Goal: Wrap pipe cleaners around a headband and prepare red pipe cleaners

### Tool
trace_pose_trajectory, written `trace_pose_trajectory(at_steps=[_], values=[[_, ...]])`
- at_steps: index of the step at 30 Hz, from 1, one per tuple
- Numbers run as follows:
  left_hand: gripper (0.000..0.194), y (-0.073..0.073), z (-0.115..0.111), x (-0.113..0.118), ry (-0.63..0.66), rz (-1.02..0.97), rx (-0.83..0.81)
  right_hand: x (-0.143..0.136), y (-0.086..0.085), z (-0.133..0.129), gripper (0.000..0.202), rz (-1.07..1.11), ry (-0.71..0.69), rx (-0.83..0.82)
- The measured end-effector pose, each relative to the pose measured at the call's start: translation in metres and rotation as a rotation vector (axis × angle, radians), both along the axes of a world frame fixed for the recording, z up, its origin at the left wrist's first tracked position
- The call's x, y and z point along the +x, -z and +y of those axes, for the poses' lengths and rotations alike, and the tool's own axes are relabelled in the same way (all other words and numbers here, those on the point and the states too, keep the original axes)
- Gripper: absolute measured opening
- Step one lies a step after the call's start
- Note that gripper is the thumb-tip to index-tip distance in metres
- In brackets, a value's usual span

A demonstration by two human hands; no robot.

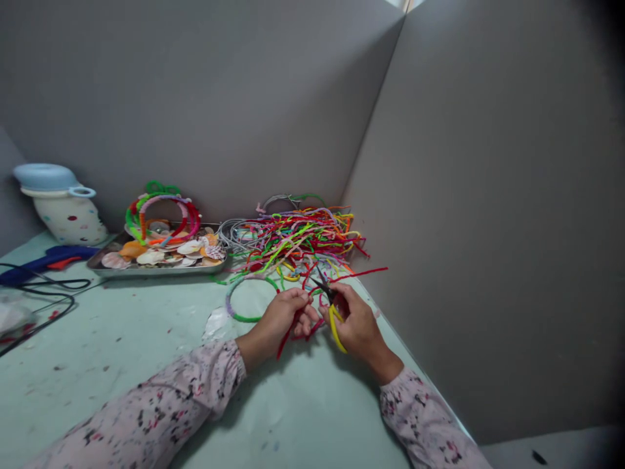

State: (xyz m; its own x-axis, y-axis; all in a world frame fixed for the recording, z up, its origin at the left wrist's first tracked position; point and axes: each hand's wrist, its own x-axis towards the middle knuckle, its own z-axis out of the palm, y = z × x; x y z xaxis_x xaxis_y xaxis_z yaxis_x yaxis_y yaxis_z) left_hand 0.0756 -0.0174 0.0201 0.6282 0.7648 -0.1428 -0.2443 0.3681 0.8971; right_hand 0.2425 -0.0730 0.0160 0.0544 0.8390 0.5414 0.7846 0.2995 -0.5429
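Between the fingers of my left hand point(290, 316) is a red pipe cleaner point(284, 345), its end hanging down below the palm. My right hand point(359, 322) grips a pair of scissors point(336, 329) with yellow handles and dark blades. The blades stand apart and point up and left, close to my left fingertips. A ring wrapped in green and purple point(234, 311) lies on the table just left of my left hand. Whether the red strand joins that ring is hidden by my fingers.
Behind my hands lies a heap of colourful pipe cleaners point(312, 238). A metal tray point(156, 272) holds seashells and several wrapped rings point(141, 218). A blue glue gun point(43, 260), its black cable point(68, 296) and a speckled cup point(71, 218) are at the left. Grey partitions point(219, 98) stand behind and to the right.
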Motion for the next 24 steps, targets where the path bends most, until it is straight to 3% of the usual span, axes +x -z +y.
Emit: trace_pose_trajectory(at_steps=[8,24], values=[[0.009,-0.0018,0.0023,0.0004,-0.084,-0.016,0.009,0.0051,0.0047,0.0014,0.046,-0.277,-0.024,-0.036],[0.012,0.0017,0.0019,0.0002,-0.084,0.033,0.108,0.0022,-0.0005,-0.0009,0.048,-0.397,0.033,-0.059]])
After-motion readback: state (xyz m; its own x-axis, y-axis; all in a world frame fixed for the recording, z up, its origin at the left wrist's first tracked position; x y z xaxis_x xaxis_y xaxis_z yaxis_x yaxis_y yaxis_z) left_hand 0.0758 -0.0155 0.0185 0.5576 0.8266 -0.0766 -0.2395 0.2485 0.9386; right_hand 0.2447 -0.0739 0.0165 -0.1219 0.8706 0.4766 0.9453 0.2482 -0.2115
